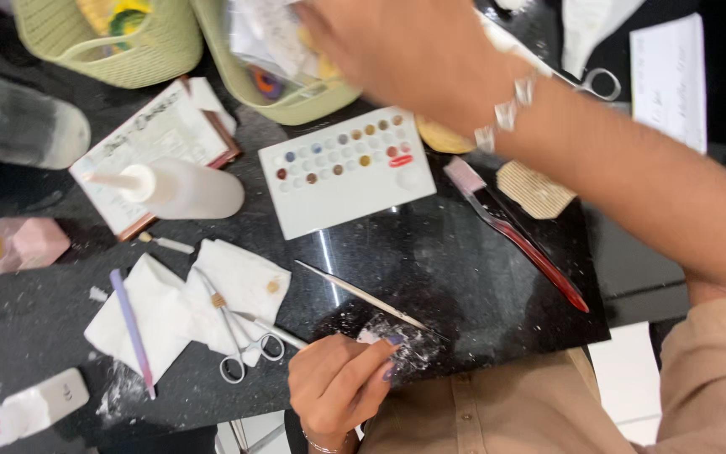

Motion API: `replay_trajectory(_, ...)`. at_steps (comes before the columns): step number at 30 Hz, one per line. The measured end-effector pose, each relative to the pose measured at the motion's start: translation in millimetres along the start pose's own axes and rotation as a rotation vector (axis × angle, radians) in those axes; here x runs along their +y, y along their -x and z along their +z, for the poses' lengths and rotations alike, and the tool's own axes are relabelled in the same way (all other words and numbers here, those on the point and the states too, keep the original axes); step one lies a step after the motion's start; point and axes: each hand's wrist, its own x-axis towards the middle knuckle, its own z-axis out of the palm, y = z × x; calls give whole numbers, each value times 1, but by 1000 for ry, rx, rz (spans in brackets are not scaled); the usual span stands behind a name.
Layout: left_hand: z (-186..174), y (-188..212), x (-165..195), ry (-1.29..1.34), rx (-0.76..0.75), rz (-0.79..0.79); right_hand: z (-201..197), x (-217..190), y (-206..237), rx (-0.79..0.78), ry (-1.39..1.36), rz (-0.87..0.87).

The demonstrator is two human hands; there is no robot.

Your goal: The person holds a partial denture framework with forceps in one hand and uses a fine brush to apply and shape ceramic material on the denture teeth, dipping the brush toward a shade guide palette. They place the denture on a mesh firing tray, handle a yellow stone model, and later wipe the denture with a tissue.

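Black, glossy worktop [464,277], dusted with white flecks, and both hands are busy. The white palette [329,210], with its rows of coloured dots, is the marker for everything here.

Straight below the palette, at the near edge, the left hand [338,391] pinches a crinkled clear film [409,343] between thumb and purple-nailed fingertips and presses it to the surface. The film looks thin, creased and shiny, speckled with white crumbs, so it is likely to slide or spring open if let go.

Above the palette and a touch to its right, the right hand [409,50] is over the pale green basket [233,71], among the packets inside. It is blurred, so I cannot tell whether those fingers are closed on anything.

By my reading, this is a fetch-while-holding step: one hand anchors, the other rummages. The next move calls for a steady pinch down below and a clean lift over the basket rim, clear of the squeeze bottle [182,189] lying left of the palette.

A thin stick [359,294] lies between palette and film. Small scissors [241,345] rest on white tissues [170,311] below-left of the palette.
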Motion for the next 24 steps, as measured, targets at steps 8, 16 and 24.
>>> replay_trajectory(8, 7, 13, 16, 14, 96, 51, -100, -122, 166, -83, -290, -310)
replay_trajectory(16, -24, -9, 54, -321, -250, -236, -111, -143, 246, -336, -351, -20)
replay_trajectory(24, -15, -91, 30, -741, -163, 119, -92, -149, 268, -370, -352, -15)
